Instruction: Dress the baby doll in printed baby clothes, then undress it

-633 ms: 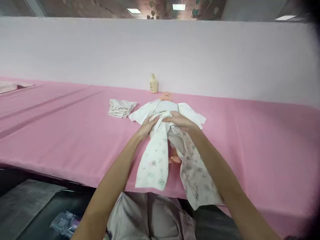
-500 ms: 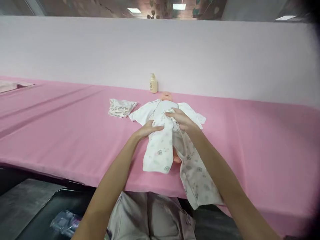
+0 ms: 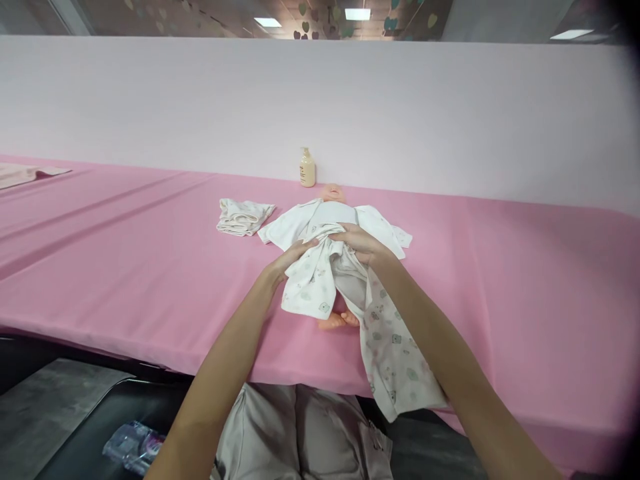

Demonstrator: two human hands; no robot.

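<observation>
A baby doll [image 3: 333, 194] lies on its back on the pink-covered table, head toward the wall, in a white top [image 3: 373, 223] with its sleeves spread. Its bare feet [image 3: 337, 321] show at the near end. Printed white baby pants [image 3: 310, 287] are gathered over its lower body, one leg bunched at left, the other hanging past the table edge. At the left side of the gathered waist, my left hand [image 3: 295, 255] is closed on the cloth. My right hand [image 3: 363, 243] grips the waist from the right. Folds hide some of my fingertips.
A folded white printed cloth [image 3: 244, 217] lies left of the doll. Behind it, a cream pump bottle [image 3: 307, 168] stands by the white wall [image 3: 200, 100]. Another pale cloth [image 3: 25, 175] is at far left. Below the table's near edge is a black bin [image 3: 105, 413] with clear plastic inside.
The left pant leg has been drawn up and bunched, so both doll feet now show. My left hand has shifted slightly up and left; my right hand stays near the waist.
</observation>
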